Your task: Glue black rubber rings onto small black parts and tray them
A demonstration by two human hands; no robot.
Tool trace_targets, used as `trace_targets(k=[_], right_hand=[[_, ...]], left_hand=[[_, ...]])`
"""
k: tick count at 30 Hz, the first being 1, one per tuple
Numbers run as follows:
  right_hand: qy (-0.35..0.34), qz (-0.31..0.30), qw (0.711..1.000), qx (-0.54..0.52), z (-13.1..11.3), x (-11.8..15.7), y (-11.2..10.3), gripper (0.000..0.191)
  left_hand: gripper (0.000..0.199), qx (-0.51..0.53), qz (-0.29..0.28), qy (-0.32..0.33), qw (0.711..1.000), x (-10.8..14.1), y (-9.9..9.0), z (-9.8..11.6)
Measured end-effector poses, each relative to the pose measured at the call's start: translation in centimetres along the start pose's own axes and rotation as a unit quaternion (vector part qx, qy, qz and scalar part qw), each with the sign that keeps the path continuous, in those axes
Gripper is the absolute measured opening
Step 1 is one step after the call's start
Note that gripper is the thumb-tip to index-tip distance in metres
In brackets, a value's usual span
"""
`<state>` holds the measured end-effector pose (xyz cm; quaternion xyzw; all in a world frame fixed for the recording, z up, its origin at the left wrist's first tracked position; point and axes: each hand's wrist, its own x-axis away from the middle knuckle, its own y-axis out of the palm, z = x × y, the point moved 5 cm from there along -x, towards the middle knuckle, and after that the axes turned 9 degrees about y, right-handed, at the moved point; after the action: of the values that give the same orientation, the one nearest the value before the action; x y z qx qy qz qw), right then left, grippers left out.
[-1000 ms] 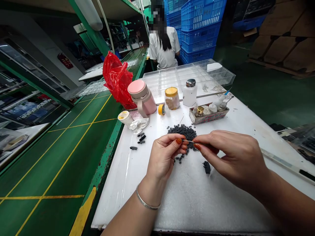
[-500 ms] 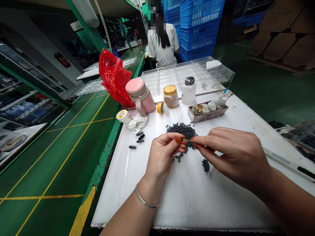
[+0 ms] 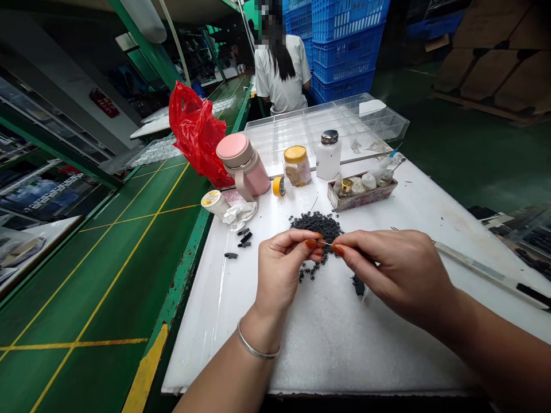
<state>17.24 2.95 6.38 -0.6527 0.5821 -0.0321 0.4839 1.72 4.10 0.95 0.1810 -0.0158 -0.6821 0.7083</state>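
above the white flat tabletop [image 3: 327, 344], the bare left hand [image 3: 279, 265] and bare right hand [image 3: 394, 268] pinch opposite ends of a thin silvery rod [image 3: 326, 243]; anything smaller between the fingertips is hidden. just beyond lies a heap of small round black parts [image 3: 316, 223], then a yellow-lidded clear jar [image 3: 297, 172].

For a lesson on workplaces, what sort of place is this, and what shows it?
Probably a factory workshop: a heap of small black parts on the table, stacked blue crates, and a long green surface with yellow lines.
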Motion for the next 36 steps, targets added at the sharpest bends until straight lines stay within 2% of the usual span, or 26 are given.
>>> trace_targets(k=[6,8,9,11,12,15,18,22,26,28,31,34,36], right_hand=[[0.109,-0.049,0.989,-0.091,0.9,-0.3,0.4,0.017],[0.125,-0.044,0.987,-0.093,1.1,-0.5,0.5,0.006],[0.126,-0.039,0.987,-0.089,1.2,-0.5,0.6,0.011],[0.114,-0.028,0.990,-0.077,1.3,-0.6,0.5,0.022],[0.100,-0.023,0.992,-0.070,1.2,-0.7,0.4,0.021],[0.033,0.007,0.998,-0.046,0.9,-0.6,-0.1,0.008],[-0.018,0.042,0.999,-0.020,0.5,-0.4,-0.4,0.004],[-0.017,0.056,0.998,-0.001,0.5,-0.3,-0.3,0.004],[-0.006,0.052,0.999,-0.010,0.6,-0.3,-0.1,0.008],[0.010,0.039,0.999,-0.018,0.7,-0.4,-0.1,0.013],[0.077,-0.012,0.994,-0.073,1.1,-0.7,0.2,0.023],[0.152,-0.072,0.974,-0.153,1.7,-0.8,0.7,0.037],[0.174,-0.089,0.964,-0.178,1.9,-0.7,1.0,0.033]], left_hand=[[0.006,-0.012,0.009,0.028,0.999,0.0,-0.1,0.1],[0.008,-0.015,0.017,0.028,0.999,0.0,-0.3,0.0],[0.009,-0.016,0.020,0.025,0.999,-0.1,-0.4,0.0],[0.010,-0.016,0.027,0.019,0.999,-0.1,-0.5,0.0],[0.011,-0.014,0.031,0.016,0.999,-0.1,-0.6,-0.1],[0.013,-0.010,0.038,0.009,0.999,-0.2,-0.7,-0.2],[0.011,-0.015,0.036,0.019,0.999,-0.2,-0.7,-0.1],[0.006,-0.027,0.023,0.064,0.997,-0.1,-0.6,0.2],[0.010,-0.044,0.010,0.122,0.992,0.0,-0.4,0.8],[0.011,-0.065,0.003,0.147,0.987,0.2,-0.3,1.1],[0.011,-0.099,-0.002,0.174,0.980,0.3,-0.2,1.5],[0.011,-0.116,0.000,0.191,0.975,0.4,-0.2,1.8],[0.012,-0.117,0.005,0.191,0.974,0.3,-0.3,1.8]])
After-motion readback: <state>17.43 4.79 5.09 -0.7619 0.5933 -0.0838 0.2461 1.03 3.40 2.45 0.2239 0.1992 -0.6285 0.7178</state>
